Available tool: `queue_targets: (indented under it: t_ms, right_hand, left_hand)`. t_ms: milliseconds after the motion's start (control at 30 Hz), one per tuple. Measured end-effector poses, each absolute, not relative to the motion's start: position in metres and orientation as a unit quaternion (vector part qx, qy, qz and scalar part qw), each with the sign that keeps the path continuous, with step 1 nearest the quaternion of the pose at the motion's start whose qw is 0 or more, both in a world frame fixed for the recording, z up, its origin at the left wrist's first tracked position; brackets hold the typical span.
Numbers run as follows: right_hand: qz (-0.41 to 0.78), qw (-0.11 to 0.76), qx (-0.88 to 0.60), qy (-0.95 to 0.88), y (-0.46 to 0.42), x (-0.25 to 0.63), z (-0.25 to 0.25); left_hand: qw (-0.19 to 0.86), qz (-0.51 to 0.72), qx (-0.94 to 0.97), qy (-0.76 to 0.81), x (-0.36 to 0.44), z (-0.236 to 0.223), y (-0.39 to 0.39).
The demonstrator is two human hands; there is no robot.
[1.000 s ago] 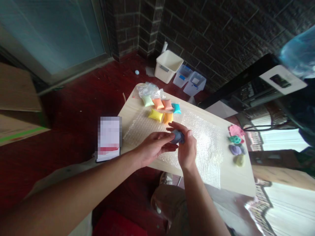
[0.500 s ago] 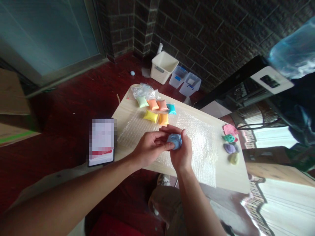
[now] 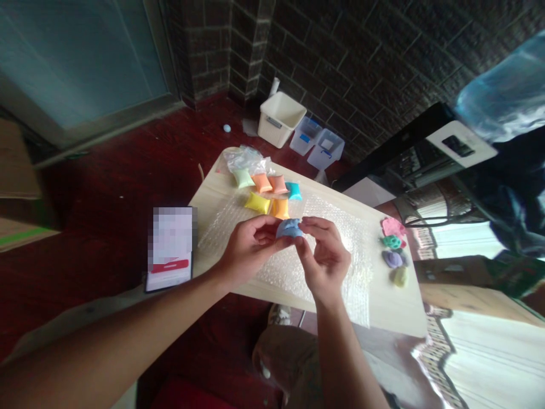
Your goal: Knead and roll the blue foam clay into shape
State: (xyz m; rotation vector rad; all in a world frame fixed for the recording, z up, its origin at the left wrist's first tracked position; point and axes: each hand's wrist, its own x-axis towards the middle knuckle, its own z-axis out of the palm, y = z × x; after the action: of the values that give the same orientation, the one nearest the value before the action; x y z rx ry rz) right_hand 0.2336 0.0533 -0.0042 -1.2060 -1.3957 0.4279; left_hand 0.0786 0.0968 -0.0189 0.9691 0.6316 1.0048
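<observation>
A lump of blue modelling clay (image 3: pixel 289 228) is held up over the table between both hands. My left hand (image 3: pixel 251 245) grips its left side, thumb along the bottom and fingers behind. From the right, my right hand (image 3: pixel 326 255) pinches the lump's edge with thumb and fingertips. Beneath the hands lies a sheet of bubble wrap (image 3: pixel 336 238). Just beyond them are packets of clay, among them a yellow packet (image 3: pixel 257 203), an orange packet (image 3: pixel 280 208) and a turquoise packet (image 3: pixel 293 191).
Shaped clay pieces, including a pink one (image 3: pixel 392 227) and a purple one (image 3: pixel 392 259), sit at the right end of the table (image 3: pixel 395 307). A clear plastic bag (image 3: pixel 247 159) lies at the far corner. A phone (image 3: pixel 170 250) is at the left; bins (image 3: pixel 281 119) stand behind.
My right hand has turned from cupping the blue clay to pinching its right edge. The lump has shifted slightly left and up and is tilted differently.
</observation>
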Motion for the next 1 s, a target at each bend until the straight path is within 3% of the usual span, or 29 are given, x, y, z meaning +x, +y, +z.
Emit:
queue_targets:
  t_ms: [567, 1000]
  right_hand:
    - [0.119, 0.485, -0.558, -0.663, 0.049, 0.245, 0.008]
    - [0.177, 0.520, -0.551, -0.629, 0.050, 0.248, 0.001]
  left_hand:
    - [0.582, 0.497, 0.536, 0.356, 0.075, -0.023, 0.095]
    - [0.596, 0.483, 0.531, 0.360, 0.076, -0.022, 0.094]
